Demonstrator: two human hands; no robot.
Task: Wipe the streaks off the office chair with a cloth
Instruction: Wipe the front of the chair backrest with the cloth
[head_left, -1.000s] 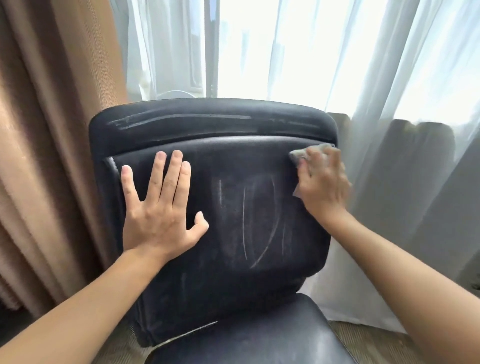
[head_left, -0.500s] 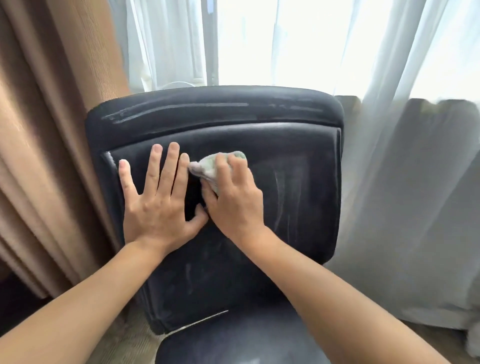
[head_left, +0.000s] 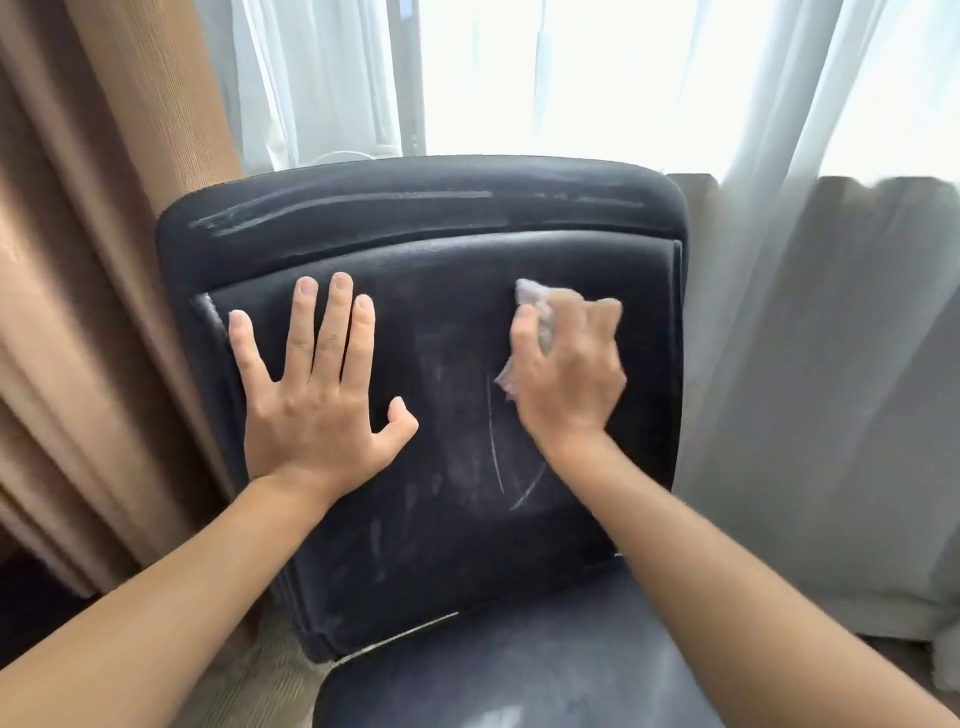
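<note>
2 thin pale curved streaks (head_left: 496, 441) on the backrest of the black padded leather office chair (head_left: 415, 519) are what the coming stroke turns on: they lie just below and slightly to the left of the right hand (head_left: 569, 374), with their long axes running roughly up and down the backrest panel, the lower 1 slanting off toward the wrist. That hand's fingers are curled tight around a small crumpled pale grey cloth (head_left: 535, 312), which bulges out above the knuckles and again below the thumb, and is pressed against the upper right part of the panel. The left hand (head_left: 317, 384) lies flat on the upper left of the panel, fingers straight and slightly apart, thumb splayed, well apart from the streaks and apparently bracing the chair. The right hand is clearly the nearer, so a downward pull along the streaks looks the likely move. 1 longer smeared band (head_left: 353, 205) runs sideways across the top bolster, above both hands, and fainter smudges (head_left: 415, 499) sit lower on the panel.
</note>
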